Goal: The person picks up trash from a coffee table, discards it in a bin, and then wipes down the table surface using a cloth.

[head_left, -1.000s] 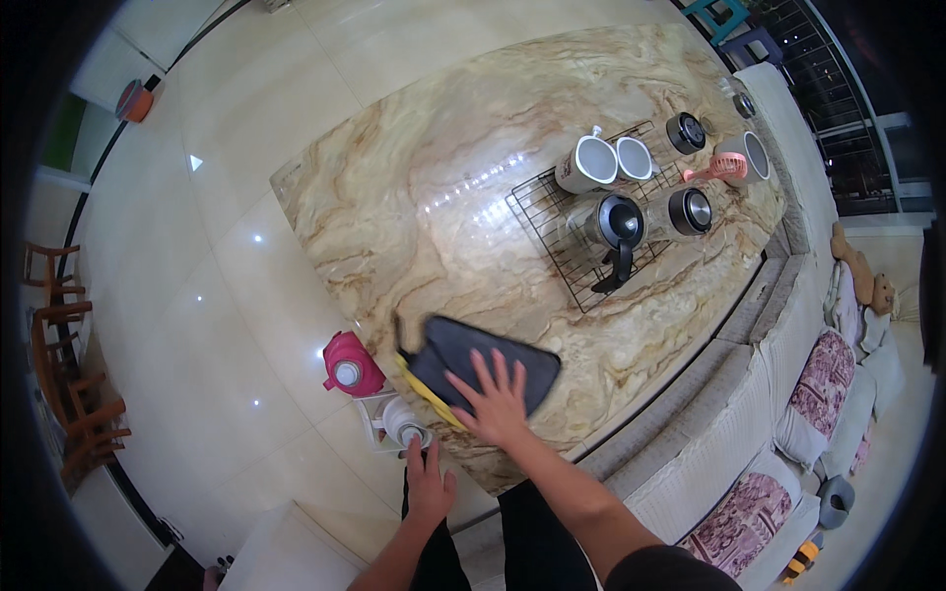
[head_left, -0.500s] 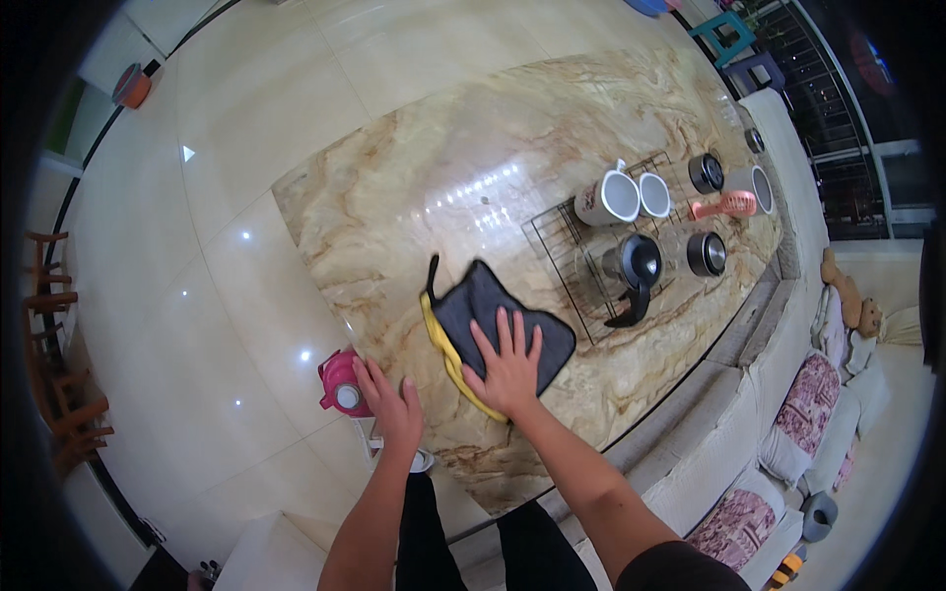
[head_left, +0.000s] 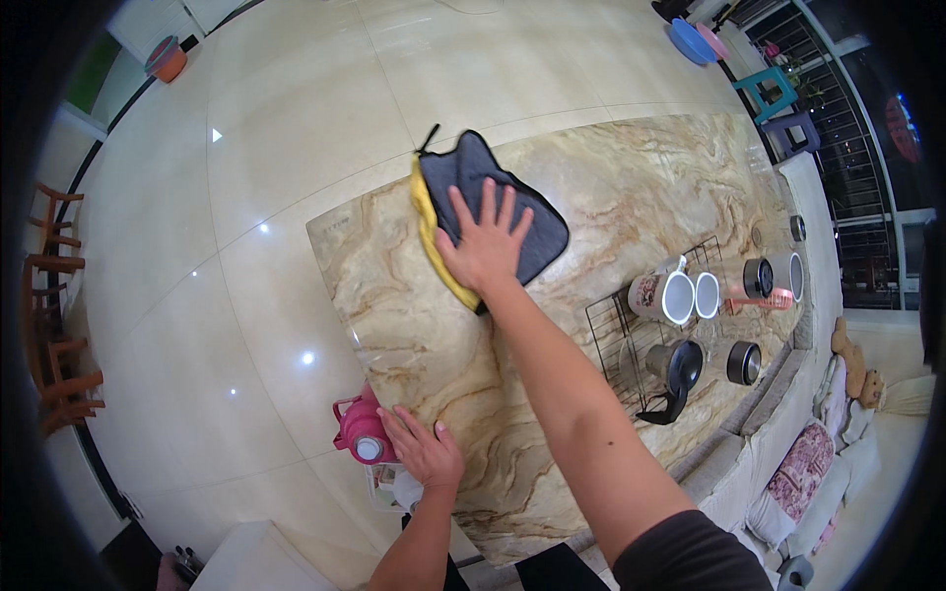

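My right hand (head_left: 485,241) lies flat with its fingers spread on a dark grey cloth (head_left: 547,222) with a yellow underside, near the far edge of the marble-patterned table (head_left: 414,350). The cloth's yellow side shows along its left margin, and a black loop sticks out at its far corner. Down at the near left, my left hand (head_left: 426,455) rests at the table's edge, fingers stretched out and nothing held. Right beside its fingertips stands a pink bottle (head_left: 361,422) with a pale cap; whether they touch it I cannot tell.
On the table's right, a wire rack (head_left: 609,345) holds a printed mug (head_left: 650,294), a white cup (head_left: 707,297) and a black-lidded jug (head_left: 682,366). Black-lidded glass bottles (head_left: 744,362) lie nearby. A sofa (head_left: 759,402) runs along the right; stools (head_left: 767,91) stand beyond.
My right hand has slid the cloth away from me, toward the far edge of the table. The left hand stays by the pink bottle at the table's edge. The view has shifted.
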A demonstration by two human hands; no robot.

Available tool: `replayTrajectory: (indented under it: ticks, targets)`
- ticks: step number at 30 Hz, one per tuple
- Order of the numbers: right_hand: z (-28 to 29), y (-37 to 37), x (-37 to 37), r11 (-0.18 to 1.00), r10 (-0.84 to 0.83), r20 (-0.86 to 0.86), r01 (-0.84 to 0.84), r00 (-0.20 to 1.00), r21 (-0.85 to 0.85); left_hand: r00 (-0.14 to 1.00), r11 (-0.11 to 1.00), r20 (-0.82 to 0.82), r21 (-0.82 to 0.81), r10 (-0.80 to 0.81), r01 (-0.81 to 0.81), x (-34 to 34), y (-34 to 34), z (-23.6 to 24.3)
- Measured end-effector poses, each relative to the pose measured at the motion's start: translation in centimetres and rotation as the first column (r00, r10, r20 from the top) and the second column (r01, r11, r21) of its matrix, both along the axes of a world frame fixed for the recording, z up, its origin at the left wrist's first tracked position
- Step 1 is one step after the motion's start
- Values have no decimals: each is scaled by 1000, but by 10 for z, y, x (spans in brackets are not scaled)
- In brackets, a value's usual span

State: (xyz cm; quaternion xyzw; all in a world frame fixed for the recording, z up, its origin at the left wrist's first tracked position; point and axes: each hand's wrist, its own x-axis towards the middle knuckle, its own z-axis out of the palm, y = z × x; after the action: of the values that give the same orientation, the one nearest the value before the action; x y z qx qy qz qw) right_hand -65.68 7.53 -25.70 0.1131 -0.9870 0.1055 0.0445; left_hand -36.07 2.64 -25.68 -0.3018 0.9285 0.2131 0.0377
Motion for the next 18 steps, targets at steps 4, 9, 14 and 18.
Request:
replayTrajectory:
  ticks: [4, 9, 14, 18]
  targets:
    - [4, -56, 1, 966, 258, 86, -259, 962, 1, 1000, 1000, -7, 2, -20, 20, -1, 0, -1]
    - [15, -88, 88, 852, 517, 189, -481, 835, -206, 997, 996, -65, -70, -51, 46, 0, -3, -3]
    - [8, -55, 83, 859, 494, 147, -454, 857, -236, 990, 992, -104, -96, -92, 82, 0, -2, -4]
    - [3, 3, 13, 990, 136, 59, -137, 989, 14, 994, 994, -78, -86, -81, 74, -2, 0, 2]
